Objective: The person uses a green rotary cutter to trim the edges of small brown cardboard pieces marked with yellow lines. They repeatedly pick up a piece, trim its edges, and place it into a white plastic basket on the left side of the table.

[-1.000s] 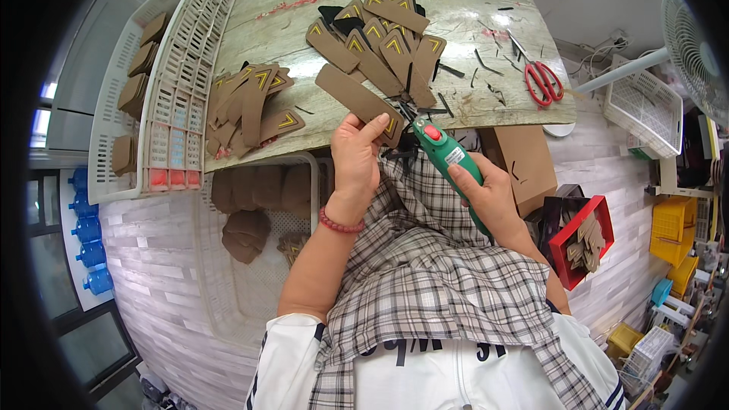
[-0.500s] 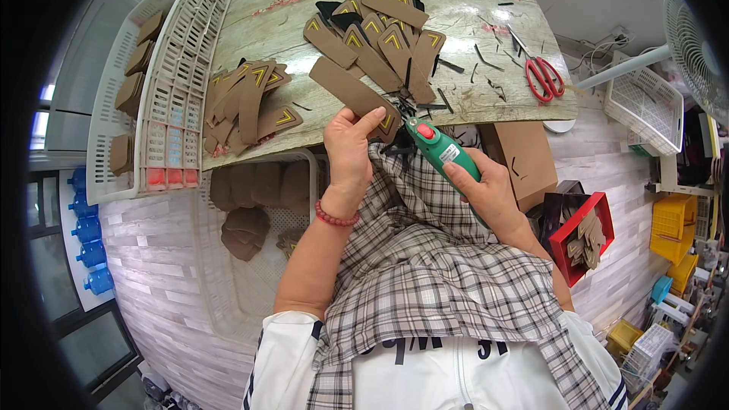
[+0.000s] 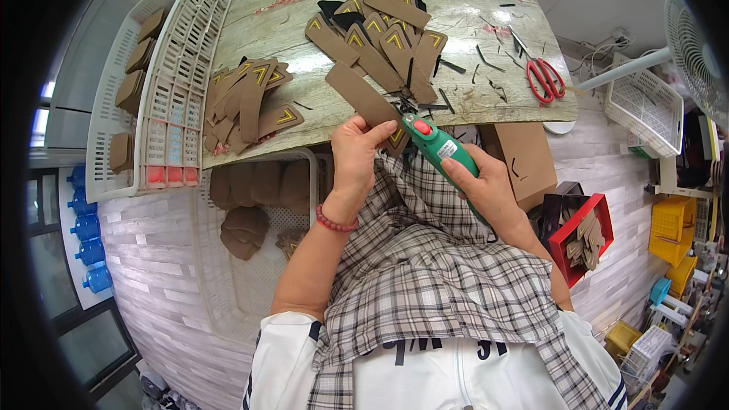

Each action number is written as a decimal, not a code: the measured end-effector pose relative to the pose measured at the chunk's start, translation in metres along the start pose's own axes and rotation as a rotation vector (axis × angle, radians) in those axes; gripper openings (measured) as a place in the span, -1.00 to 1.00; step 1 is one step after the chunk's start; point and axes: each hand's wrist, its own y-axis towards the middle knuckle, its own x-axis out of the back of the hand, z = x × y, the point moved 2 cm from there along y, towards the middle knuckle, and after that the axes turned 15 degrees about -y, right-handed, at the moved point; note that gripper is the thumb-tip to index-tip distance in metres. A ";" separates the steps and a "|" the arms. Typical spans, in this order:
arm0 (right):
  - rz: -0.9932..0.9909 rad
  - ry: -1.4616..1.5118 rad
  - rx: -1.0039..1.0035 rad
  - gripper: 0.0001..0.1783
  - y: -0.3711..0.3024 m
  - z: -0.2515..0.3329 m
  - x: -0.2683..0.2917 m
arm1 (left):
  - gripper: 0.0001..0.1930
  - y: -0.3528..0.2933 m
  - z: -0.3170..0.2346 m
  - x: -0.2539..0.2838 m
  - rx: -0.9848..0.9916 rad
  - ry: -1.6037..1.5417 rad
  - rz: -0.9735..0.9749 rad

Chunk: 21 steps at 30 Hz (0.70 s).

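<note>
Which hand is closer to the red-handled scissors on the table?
Right. The right hand, gripping a green tool, is left of the scissors, nearer the body; the left hand, pinching a brown strip, is farther left.

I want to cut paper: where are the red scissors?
In the head view, the red-handled scissors lie near the right edge of the table, right of thin black scraps.
</note>
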 end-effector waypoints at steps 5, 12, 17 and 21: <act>0.014 0.073 0.018 -0.57 0.009 0.006 -0.008 | -0.88 -0.004 -0.002 0.002 -0.018 0.063 -0.048; -0.015 0.121 -0.044 -0.61 0.006 0.002 -0.003 | -0.89 0.061 -0.100 0.072 -0.331 -0.310 -0.263; -0.052 0.124 -0.064 -0.62 0.005 -0.007 -0.003 | -0.73 0.088 -0.060 0.040 -0.207 -0.052 -0.347; -0.043 0.110 -0.084 -0.64 0.004 -0.002 -0.001 | -0.56 0.160 -0.050 0.051 -0.594 1.025 -0.561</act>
